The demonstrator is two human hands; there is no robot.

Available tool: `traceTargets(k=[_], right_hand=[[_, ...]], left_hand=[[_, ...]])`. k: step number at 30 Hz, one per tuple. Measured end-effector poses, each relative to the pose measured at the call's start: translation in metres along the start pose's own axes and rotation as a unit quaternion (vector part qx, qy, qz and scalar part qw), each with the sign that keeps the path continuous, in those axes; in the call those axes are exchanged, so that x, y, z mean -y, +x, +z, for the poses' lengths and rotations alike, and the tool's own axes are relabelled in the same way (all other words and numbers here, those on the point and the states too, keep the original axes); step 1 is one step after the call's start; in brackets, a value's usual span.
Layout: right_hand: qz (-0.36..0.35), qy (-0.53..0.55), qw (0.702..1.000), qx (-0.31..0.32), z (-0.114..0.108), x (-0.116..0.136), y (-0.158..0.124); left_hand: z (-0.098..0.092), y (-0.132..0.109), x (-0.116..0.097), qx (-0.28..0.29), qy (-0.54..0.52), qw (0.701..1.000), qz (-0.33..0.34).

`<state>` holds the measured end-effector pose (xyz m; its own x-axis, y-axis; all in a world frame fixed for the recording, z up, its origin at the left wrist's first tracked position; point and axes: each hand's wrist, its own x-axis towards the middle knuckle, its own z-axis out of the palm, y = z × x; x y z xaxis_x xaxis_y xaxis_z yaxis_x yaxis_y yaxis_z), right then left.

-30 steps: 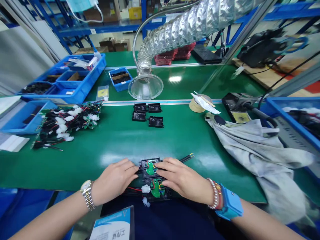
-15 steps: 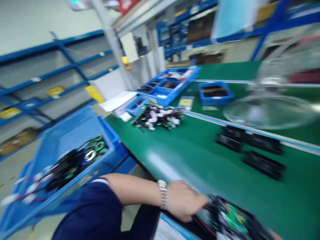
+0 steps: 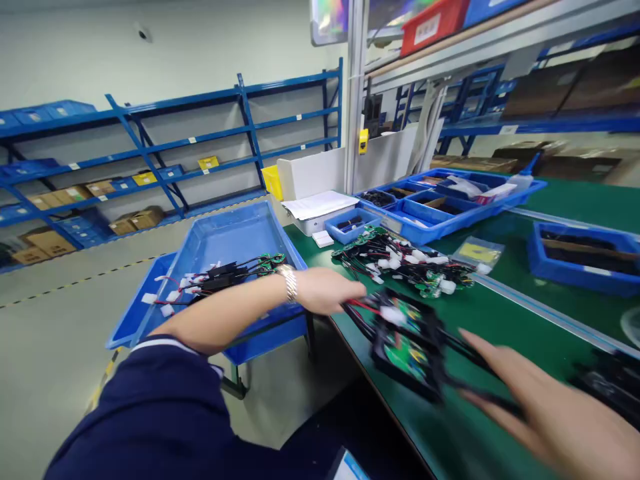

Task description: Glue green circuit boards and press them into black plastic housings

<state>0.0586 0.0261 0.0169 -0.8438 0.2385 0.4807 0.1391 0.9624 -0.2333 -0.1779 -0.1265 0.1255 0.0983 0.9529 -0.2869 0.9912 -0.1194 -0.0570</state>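
Note:
My left hand (image 3: 325, 290) is closed on the wires at the left end of two black housings with green circuit boards (image 3: 407, 343), which hover blurred just over the green table's (image 3: 450, 427) near left edge. To their right, my right hand (image 3: 545, 407) has its fingers stretched out, fingertips touching or next to the black cables trailing from the housings. Left of the table stands a blue bin (image 3: 225, 247) holding several wired boards (image 3: 220, 277).
A heap of wired circuit boards (image 3: 405, 260) lies further back on the table. Blue trays (image 3: 440, 203) and a small blue tray (image 3: 585, 257) sit behind it. Blue shelving (image 3: 150, 167) lines the far wall across open floor.
My head has turned left, bringing the blue bin into view. Both housings have left the table front and moved left, carried by my left hand. My right hand has come off them.

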Motion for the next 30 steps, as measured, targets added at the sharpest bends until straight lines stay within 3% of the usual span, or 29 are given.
traceTargets(k=[2,5,8,11,16,21,23,25,28,30], right_hand=[[-0.039,-0.05,0.995,0.074,-0.004,0.024,0.066],[-0.086,-0.115,0.98,0.137,0.01,0.077,0.174],[-0.148,-0.122,0.969,0.155,0.052,0.131,0.256],[-0.184,-0.107,0.962,0.171,0.104,0.171,0.305],[-0.218,-0.073,0.952,0.204,0.169,0.203,0.339],[-0.248,-0.039,0.932,0.263,0.198,0.2,0.348],[-0.254,-0.025,0.93,0.264,0.195,0.193,0.35],[-0.255,-0.013,0.934,0.248,0.181,0.184,0.35],[-0.281,0.018,0.936,0.211,0.144,0.159,0.337],[-0.313,0.048,0.932,0.178,0.114,0.134,0.311]], left_hand=[[-0.008,-0.043,0.044,-0.026,-0.009,0.998,-0.064],[0.0,-0.11,0.103,-0.054,-0.023,0.98,-0.189],[0.025,-0.167,0.15,-0.039,-0.03,0.95,-0.31],[0.052,-0.206,0.187,-0.001,-0.023,0.916,-0.401],[0.088,-0.233,0.227,0.054,-0.011,0.885,-0.462],[0.108,-0.24,0.239,0.115,-0.05,0.877,-0.463],[0.104,-0.243,0.239,0.132,-0.078,0.874,-0.462],[0.092,-0.245,0.239,0.106,-0.077,0.876,-0.464],[0.069,-0.244,0.234,0.048,-0.046,0.887,-0.457],[0.055,-0.236,0.227,0.014,-0.034,0.898,-0.439]])
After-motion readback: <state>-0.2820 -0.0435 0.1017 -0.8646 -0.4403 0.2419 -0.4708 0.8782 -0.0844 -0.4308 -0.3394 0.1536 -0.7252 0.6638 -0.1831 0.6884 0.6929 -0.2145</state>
